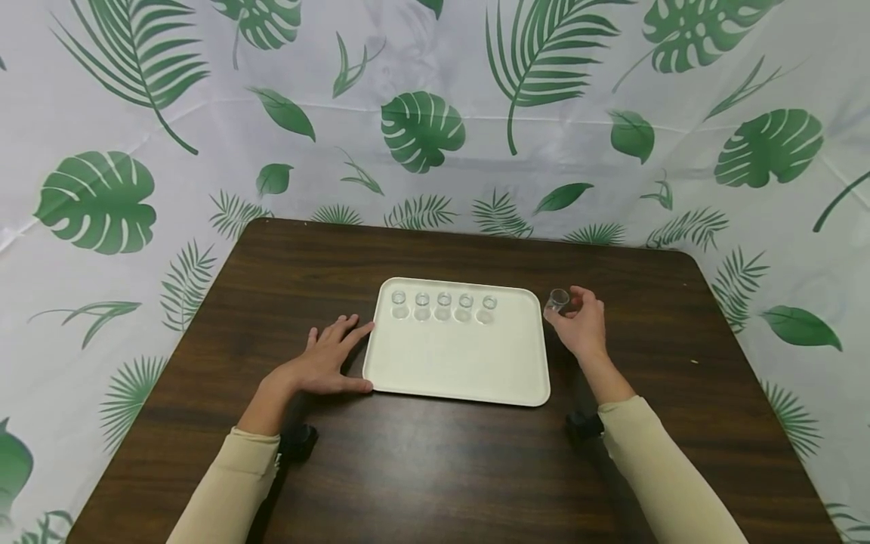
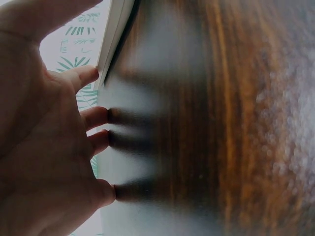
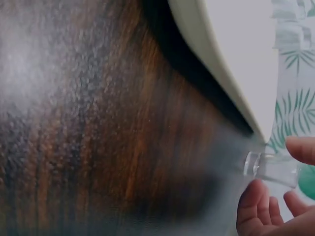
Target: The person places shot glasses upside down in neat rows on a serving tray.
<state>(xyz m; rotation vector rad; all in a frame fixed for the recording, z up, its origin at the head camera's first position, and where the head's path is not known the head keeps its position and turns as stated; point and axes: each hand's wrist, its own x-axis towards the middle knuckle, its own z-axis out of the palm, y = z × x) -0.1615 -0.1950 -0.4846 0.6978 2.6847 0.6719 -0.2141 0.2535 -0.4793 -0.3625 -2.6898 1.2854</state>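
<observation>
A small clear glass (image 1: 558, 298) is held between the thumb and fingers of my right hand (image 1: 583, 321), just off the right edge of the cream tray (image 1: 448, 370). In the right wrist view the glass (image 3: 273, 168) sits close to the tray's corner, thumb on one side and fingers on the other. Several similar clear glasses, such as the middle one (image 1: 444, 301), stand in a row along the tray's far side. My left hand (image 1: 326, 363) is spread at the tray's left edge, thumb and index fingertip at the rim and the other fingertips (image 2: 101, 140) on the table.
The tray lies on a dark wood-grain table (image 1: 442, 468). Behind and around the table hangs a white cloth (image 1: 326, 189) printed with green leaves. A small pale speck (image 1: 694, 361) lies on the table to the right.
</observation>
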